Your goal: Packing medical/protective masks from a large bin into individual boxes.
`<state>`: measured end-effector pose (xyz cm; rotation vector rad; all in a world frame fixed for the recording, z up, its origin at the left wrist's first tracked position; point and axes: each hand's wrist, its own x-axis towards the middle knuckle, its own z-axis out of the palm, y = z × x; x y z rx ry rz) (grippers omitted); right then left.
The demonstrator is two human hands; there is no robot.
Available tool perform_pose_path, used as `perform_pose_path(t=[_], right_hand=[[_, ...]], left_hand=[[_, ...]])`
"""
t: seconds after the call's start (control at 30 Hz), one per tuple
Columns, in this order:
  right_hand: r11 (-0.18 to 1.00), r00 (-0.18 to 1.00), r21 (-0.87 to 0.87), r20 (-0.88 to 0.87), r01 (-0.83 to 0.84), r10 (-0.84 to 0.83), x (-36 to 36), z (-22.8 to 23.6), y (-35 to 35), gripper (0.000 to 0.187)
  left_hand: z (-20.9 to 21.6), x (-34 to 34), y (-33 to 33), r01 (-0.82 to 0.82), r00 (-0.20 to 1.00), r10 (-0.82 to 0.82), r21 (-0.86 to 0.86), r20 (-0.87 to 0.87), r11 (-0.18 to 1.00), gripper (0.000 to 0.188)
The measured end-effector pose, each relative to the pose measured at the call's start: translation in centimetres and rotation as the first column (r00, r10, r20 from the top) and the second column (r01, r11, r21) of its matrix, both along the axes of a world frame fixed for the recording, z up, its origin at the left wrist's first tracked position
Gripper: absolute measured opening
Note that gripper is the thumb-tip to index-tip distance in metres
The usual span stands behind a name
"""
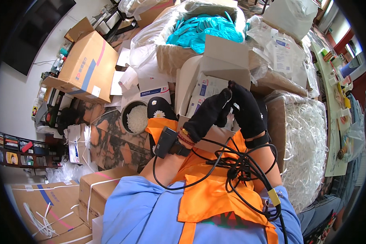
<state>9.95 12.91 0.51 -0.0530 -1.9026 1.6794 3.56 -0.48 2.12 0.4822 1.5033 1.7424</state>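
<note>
My left hand (207, 116) and my right hand (247, 114), both in black gloves, meet in front of me with fingers pinched together. A thin whitish edge shows between the fingertips, but I cannot make out what it belongs to. Under and beyond the hands stands an open white cardboard box (225, 63) with its flaps raised. White packets with blue print (203, 91) lie inside it. The hands partly cover the box's contents and near side. Black cables (240, 171) hang in loops by my wrists, over an orange apron (215, 195).
A lined carton of turquoise flat pieces (207, 30) stands ahead. To the right are a carton of white strips (305, 150) and plastic-wrapped packets (282, 55). A round tub of white bits (136, 118) sits left of my foot. Brown cartons (83, 67) stand farther left.
</note>
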Motion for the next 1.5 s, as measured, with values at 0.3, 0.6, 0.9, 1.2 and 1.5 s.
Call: perform_pose_path(t=[0.3,0.6,0.9,1.2,1.5], right_hand=[[0.845,0.979,-0.531,0.197,0.066,0.047,-0.5,0.1,0.3,0.021],[0.8,0.979,-0.597,0.192,0.056,0.074,-2.1,-3.2,2.7,0.028],[0.587,0.981,-0.787,0.182,0.189,-0.072,-6.8,-7.1,6.0,0.024],[0.664,0.977,-0.735,0.009,-0.137,0.211,-5.4,0.6,4.5,0.019],[0.862,0.976,-0.504,0.159,-0.048,0.147,-3.1,0.3,0.9,0.02]], left_hand=[[-2.5,0.4,-0.3,-0.024,0.992,0.033,0.068,-0.124,0.997,0.026],[-3.3,3.4,0.7,-0.271,0.202,0.032,-0.025,-0.979,0.962,0.016],[0.4,7.3,-0.1,-0.268,0.359,-0.058,-0.163,-0.932,0.95,0.018],[-1.1,-1.2,-2.1,-0.141,0.988,0.152,0.268,-0.018,0.953,0.015],[-4.8,-1.0,1.0,-0.042,0.978,0.059,0.091,-0.201,0.995,0.026]])
